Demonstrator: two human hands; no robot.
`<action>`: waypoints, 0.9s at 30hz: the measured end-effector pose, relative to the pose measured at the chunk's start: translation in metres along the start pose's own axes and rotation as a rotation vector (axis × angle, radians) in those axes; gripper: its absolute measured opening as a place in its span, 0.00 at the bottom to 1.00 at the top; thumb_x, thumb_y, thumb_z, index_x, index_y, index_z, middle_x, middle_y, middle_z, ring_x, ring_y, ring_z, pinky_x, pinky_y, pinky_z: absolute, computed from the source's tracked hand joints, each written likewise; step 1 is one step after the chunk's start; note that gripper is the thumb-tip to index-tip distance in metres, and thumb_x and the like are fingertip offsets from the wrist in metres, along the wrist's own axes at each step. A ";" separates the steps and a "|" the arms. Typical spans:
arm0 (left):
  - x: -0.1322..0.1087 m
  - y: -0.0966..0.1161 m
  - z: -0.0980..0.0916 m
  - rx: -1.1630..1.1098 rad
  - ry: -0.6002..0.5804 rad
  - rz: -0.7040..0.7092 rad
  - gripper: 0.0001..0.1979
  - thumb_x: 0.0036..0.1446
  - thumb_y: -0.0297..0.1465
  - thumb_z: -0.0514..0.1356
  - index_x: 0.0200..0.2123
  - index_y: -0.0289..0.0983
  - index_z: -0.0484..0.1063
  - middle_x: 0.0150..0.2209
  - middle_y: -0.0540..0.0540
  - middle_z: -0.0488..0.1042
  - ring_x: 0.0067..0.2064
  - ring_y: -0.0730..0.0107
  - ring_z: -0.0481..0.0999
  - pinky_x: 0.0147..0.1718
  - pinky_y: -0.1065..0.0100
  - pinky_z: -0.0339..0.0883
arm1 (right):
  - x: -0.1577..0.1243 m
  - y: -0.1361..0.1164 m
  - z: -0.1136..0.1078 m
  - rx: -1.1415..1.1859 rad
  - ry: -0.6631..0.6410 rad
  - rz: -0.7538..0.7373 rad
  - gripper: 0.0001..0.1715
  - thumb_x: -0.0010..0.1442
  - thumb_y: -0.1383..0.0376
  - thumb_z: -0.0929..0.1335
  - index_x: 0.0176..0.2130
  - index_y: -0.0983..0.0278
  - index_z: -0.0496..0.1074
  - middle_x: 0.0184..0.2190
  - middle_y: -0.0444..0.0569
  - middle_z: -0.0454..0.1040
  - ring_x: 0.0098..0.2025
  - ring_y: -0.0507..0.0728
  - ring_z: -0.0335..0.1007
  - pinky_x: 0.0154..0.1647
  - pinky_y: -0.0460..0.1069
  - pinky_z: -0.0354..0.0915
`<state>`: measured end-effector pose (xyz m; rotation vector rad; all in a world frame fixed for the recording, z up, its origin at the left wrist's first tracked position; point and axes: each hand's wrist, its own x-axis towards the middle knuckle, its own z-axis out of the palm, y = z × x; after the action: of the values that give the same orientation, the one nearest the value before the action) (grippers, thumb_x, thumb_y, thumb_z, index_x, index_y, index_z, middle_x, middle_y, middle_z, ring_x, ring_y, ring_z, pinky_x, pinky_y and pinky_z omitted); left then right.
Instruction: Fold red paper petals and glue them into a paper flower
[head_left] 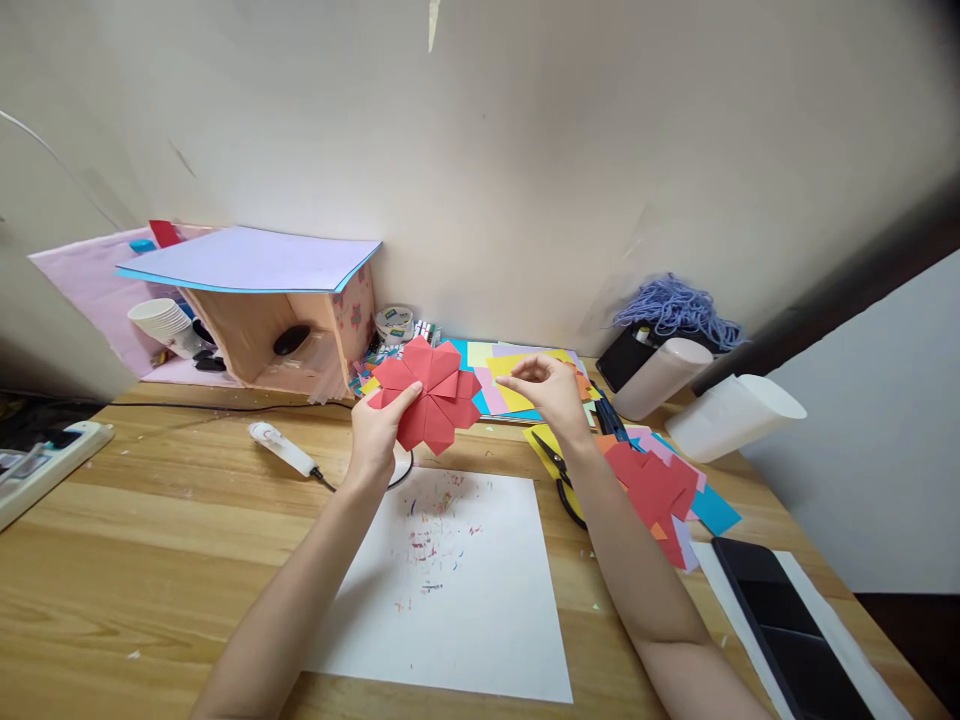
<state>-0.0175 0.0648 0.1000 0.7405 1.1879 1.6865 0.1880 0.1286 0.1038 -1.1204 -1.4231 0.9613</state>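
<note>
My left hand (373, 437) grips a red folded-paper flower (442, 388) at its left side, thumb pressed across the front near the middle. The flower is held up above a white sheet of paper (480, 600) marked with coloured smears. To the right of the flower and apart from it is my right hand (556, 395). Its thumb and index fingertip come together in a pinch, and the other fingers curl. Whether anything small sits in that pinch I cannot make out. Black-handled scissors (561, 470) lie partly behind my right forearm, beside red paper pieces (652, 485).
A cardboard box (356, 310) topped by a lilac sheet (262, 255) stands at the back left, near stacked paper cups (163, 325). A corded white tool (281, 448) lies left. Coloured papers (517, 400), white cylinders (735, 412), blue yarn (675, 310) and a phone (787, 625) occupy the right.
</note>
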 end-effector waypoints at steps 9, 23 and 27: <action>-0.006 0.000 0.011 -0.116 -0.035 -0.042 0.20 0.35 0.33 0.67 0.36 0.32 0.73 0.38 0.42 0.75 0.37 0.66 0.74 0.39 0.66 0.66 | -0.018 -0.014 0.029 0.246 -0.465 0.271 0.25 0.50 0.50 0.65 0.41 0.65 0.71 0.39 0.51 0.74 0.40 0.57 0.70 0.42 0.51 0.64; 0.001 0.008 0.005 0.232 -0.111 0.171 0.29 0.36 0.33 0.67 0.45 0.38 0.66 0.46 0.41 0.70 0.48 0.64 0.69 0.46 0.67 0.61 | -0.019 -0.021 0.009 0.028 -0.579 0.194 0.19 0.46 0.57 0.69 0.35 0.68 0.73 0.34 0.50 0.75 0.36 0.57 0.70 0.35 0.49 0.64; -0.002 0.016 0.002 0.489 -0.331 0.059 0.23 0.33 0.35 0.68 0.37 0.36 0.72 0.34 0.44 0.74 0.37 0.64 0.73 0.34 0.69 0.66 | -0.021 -0.024 0.006 -0.039 -0.658 0.172 0.18 0.47 0.57 0.69 0.35 0.67 0.73 0.33 0.49 0.75 0.35 0.56 0.70 0.34 0.48 0.64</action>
<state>-0.0202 0.0620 0.1156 1.3092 1.3575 1.2573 0.1795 0.1026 0.1213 -1.0074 -1.8868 1.5233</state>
